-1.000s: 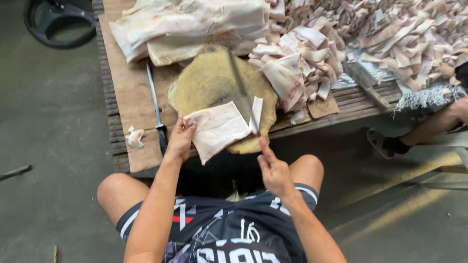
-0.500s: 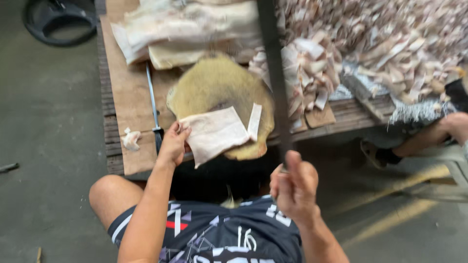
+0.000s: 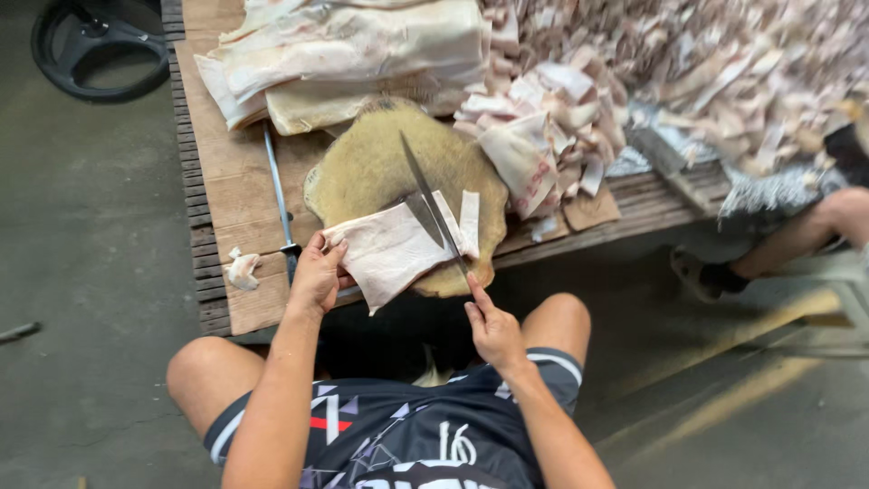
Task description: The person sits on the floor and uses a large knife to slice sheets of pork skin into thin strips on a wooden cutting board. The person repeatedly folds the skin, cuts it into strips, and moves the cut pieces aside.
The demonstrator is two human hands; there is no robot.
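A low wooden table (image 3: 240, 181) bears a round chopping block (image 3: 371, 167) and pale slabs (image 3: 353, 54).

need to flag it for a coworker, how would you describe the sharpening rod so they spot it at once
On the wooden table, look left of the round yellowish chopping block. The sharpening rod lies there alone on bare wood: thin, straight grey metal with a dark handle, beside the left hand.

Meat-cutting workshop, concrete floor (image 3: 81, 272), low plank bench (image 3: 226, 172), round chopping block (image 3: 380, 172), heaped pork-skin strips (image 3: 724, 72)

We note a pale, flat slab of skin (image 3: 389, 254) lying mid-frame on the round board, its left edge overhanging. A long dark knife blade (image 3: 425, 204) rests diagonally across its right part.
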